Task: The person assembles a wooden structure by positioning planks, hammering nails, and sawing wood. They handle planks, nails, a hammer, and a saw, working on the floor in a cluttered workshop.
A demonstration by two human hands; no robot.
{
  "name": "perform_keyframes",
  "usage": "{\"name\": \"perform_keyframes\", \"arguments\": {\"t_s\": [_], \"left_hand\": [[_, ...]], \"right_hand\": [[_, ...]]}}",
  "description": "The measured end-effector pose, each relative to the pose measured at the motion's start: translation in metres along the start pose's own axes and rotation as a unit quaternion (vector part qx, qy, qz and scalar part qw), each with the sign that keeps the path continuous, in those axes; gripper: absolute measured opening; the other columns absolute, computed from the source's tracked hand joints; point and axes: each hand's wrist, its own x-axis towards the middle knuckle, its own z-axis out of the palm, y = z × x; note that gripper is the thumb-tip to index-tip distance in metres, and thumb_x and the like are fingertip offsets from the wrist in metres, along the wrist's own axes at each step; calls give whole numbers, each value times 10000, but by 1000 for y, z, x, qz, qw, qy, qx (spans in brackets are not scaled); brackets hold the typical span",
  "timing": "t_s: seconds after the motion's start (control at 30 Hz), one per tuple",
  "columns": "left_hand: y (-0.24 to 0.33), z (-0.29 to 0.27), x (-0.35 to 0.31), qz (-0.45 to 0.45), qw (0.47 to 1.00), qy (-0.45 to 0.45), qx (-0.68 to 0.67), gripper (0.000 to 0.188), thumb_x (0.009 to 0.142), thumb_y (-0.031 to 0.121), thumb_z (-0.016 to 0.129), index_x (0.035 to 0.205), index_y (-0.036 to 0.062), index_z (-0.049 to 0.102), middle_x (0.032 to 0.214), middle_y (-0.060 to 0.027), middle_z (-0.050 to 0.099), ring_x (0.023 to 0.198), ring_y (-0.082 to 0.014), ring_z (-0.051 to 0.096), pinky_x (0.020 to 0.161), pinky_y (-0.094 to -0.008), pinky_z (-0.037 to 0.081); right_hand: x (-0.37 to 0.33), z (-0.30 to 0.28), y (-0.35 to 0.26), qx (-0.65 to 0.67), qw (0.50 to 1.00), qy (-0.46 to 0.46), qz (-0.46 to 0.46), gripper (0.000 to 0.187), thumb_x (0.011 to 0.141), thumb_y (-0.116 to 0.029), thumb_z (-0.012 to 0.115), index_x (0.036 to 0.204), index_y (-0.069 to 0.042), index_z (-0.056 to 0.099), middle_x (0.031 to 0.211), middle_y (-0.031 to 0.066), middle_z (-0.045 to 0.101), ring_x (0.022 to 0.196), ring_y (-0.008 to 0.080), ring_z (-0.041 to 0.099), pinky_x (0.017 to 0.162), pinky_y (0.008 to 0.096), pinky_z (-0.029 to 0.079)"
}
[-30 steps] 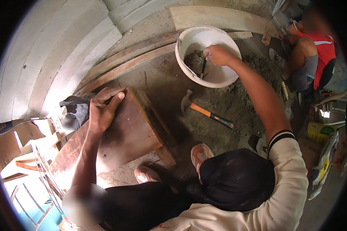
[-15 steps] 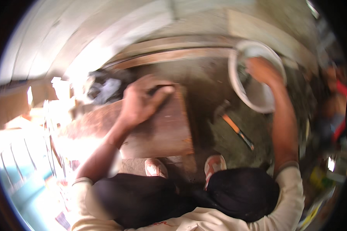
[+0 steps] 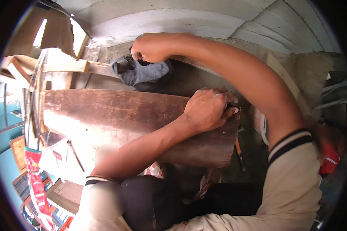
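A wide brown wooden board (image 3: 142, 104) lies across in front of me, its surface scuffed. My left hand (image 3: 208, 109) rests near the board's right end with its fingers curled in; a bit of something dark shows by the thumb, too hidden to name. Beyond the board's far edge sits a crumpled dark grey bag (image 3: 150, 73), its mouth partly open. My right hand (image 3: 152, 48) reaches across to it, fingers closed at the bag's upper edge; the fingertips are partly hidden.
A hammer (image 3: 238, 149) with an orange and black handle lies on the floor right of the board. The white bucket (image 3: 263, 129) is mostly hidden behind my right arm. Wooden pieces (image 3: 65, 66) and thin rods stand at the left, near a red wrapper (image 3: 38, 181). A pale wall rises behind.
My right hand has left the white bucket and swung far left to the dark bag. My view has turned left, while my left hand stays on the board's right end.
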Motion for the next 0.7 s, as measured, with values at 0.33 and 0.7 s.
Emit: {"name": "perform_keyframes", "arguments": {"t_s": [0.33, 0.7], "left_hand": [[-5, -2, 0, 17, 1000, 6, -20, 223, 949, 250, 721, 1009, 36, 710, 946, -192, 741, 939, -403, 718, 880, -514, 568], [-10, 2, -3, 23, 999, 5, -38, 203, 951, 215, 680, 1028, 28, 689, 974, -179, 745, 971, -389, 715, 935, -524, 534]], "right_hand": [[43, 79, 53, -216, 976, -12, -28, 177, 902, -99, 643, 953, -46, 804, 998, 184, 777, 1032, 408, 770, 831, 524, 633], [37, 45, 63, -100, 987, 124, 12, 176, 983, -208, 728, 974, -38, 773, 938, 127, 751, 904, 312, 725, 811, 433, 600]]}}
